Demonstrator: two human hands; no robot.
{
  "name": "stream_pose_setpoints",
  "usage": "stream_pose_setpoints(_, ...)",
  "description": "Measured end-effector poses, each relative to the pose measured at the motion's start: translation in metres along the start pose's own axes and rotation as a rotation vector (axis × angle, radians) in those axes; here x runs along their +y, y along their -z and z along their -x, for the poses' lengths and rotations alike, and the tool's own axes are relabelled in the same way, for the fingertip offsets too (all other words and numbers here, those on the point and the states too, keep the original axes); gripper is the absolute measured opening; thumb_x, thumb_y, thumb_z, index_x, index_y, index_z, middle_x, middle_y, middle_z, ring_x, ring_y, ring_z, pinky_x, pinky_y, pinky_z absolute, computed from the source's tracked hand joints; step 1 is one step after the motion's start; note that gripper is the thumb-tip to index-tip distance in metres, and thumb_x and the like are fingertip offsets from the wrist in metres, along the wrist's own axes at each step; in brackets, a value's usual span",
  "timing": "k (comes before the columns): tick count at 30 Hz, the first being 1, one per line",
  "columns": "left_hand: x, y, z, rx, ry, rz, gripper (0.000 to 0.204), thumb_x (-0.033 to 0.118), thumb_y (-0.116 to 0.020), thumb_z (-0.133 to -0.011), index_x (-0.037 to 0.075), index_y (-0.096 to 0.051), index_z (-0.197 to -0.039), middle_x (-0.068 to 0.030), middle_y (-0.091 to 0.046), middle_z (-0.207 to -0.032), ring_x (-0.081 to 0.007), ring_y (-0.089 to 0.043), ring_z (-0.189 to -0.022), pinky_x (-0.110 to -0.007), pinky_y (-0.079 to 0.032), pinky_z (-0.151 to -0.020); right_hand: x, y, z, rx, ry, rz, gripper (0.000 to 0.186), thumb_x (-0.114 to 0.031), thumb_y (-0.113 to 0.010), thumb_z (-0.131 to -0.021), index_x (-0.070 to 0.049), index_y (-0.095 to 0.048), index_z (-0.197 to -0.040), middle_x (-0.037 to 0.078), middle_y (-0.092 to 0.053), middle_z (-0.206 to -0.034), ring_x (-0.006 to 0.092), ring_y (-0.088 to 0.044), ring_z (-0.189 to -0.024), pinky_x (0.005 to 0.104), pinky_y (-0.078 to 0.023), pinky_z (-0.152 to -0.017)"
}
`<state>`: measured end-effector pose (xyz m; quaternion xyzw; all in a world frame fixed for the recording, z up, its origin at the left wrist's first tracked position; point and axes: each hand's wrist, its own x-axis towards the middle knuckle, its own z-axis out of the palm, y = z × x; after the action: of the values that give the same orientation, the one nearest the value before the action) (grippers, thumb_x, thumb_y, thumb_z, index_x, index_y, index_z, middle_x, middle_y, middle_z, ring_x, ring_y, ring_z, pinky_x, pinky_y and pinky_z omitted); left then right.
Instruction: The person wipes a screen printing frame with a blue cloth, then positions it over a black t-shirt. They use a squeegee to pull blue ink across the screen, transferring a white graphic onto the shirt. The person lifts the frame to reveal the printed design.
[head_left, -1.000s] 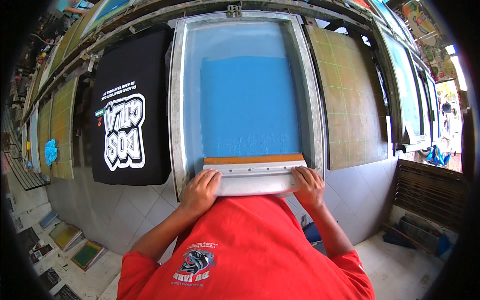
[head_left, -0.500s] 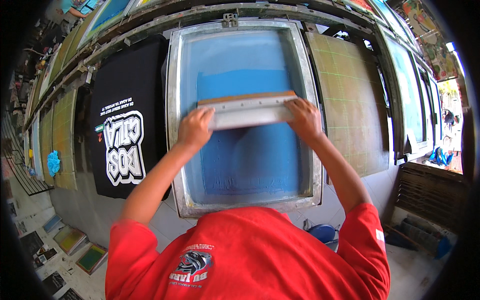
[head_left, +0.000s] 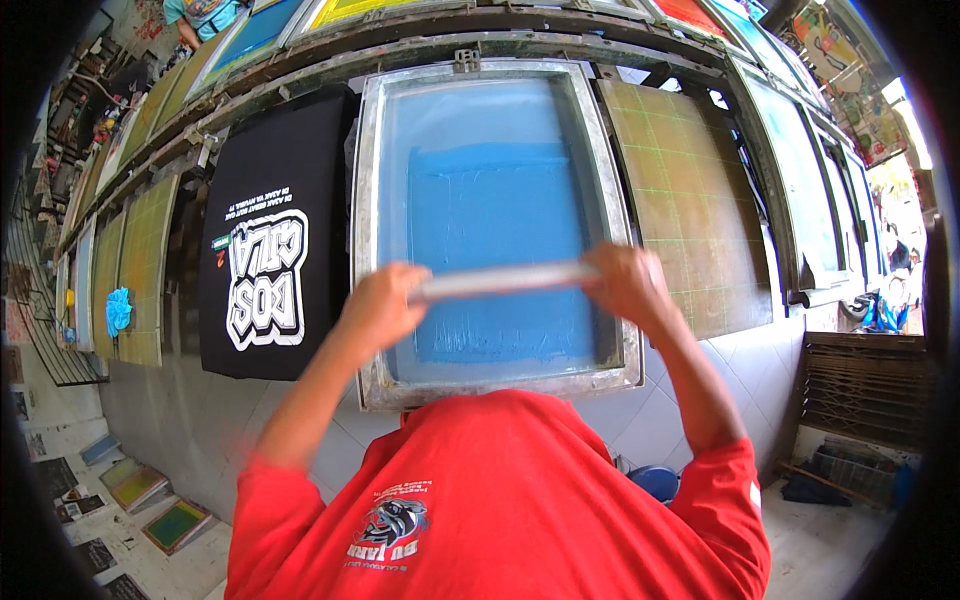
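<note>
A screen printing frame (head_left: 368,230) with a metal border and blue mesh lies in front of me. Both my hands grip a squeegee (head_left: 505,281) that spans the screen crosswise, blurred by motion. My left hand (head_left: 388,305) is closed round its left end, and my right hand (head_left: 628,282) round its right end. Blue ink (head_left: 490,195) coats the middle of the mesh, with a ridged edge toward the far side and streaks near the close side. What lies under the screen is hidden.
To the left a black T-shirt (head_left: 270,170) with white lettering lies on a board. A brown board (head_left: 685,210) with green grid lines is on the right. A crumpled blue cloth (head_left: 119,312) sits far left. More screens (head_left: 790,140) stand beyond, and a person (head_left: 190,18) is at top left.
My hands have drawn the squeegee toward me, from the middle of the screen to its nearer part. The squeegee's brown edge no longer shows. The whole view has shifted slightly.
</note>
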<state>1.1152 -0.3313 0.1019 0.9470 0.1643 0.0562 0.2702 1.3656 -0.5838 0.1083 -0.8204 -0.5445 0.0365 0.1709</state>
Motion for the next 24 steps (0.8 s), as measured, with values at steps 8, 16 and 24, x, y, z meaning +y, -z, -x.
stream_pose_setpoints(8, 0.03, -0.052, 0.12, -0.149, 0.044, 0.041, 0.05, 0.004, -0.07, -0.064, 0.005, -0.064, -0.114, -0.0126, -0.064, -0.115, -0.0314, -0.06, -0.109, -0.042, -0.049, -0.095, -0.062, -0.021, 0.126, -0.008, -0.082, -0.036, 0.026, -0.012, -0.071, -0.065, -0.009, -0.068, -0.091, 0.005, -0.066, -0.089, 0.0246, -0.065, -0.082, 0.0371, -0.053, -0.072)
stream_pose_setpoints(16, 0.008, -0.072, 0.11, -0.028, -0.101, -0.027, 0.044, -0.001, -0.063, -0.063, 0.001, -0.065, -0.108, -0.0118, -0.065, -0.109, -0.029, -0.062, -0.105, -0.039, -0.051, -0.092, -0.047, -0.055, 0.121, 0.091, -0.011, 0.055, 0.029, -0.005, -0.066, -0.066, -0.006, -0.068, -0.094, 0.004, -0.066, -0.091, 0.0206, -0.065, -0.087, 0.036, -0.053, -0.077)
stream_pose_setpoints(24, 0.006, -0.069, 0.101, 0.032, -0.166, -0.034, 0.032, -0.002, -0.059, -0.07, -0.001, -0.067, -0.101, -0.0142, -0.067, -0.101, -0.029, -0.066, -0.098, -0.038, -0.054, -0.086, -0.045, -0.047, 0.111, 0.031, 0.02, 0.021, 0.029, -0.005, -0.065, -0.065, -0.004, -0.067, -0.094, 0.005, -0.066, -0.091, 0.021, -0.066, -0.084, 0.035, -0.054, -0.075)
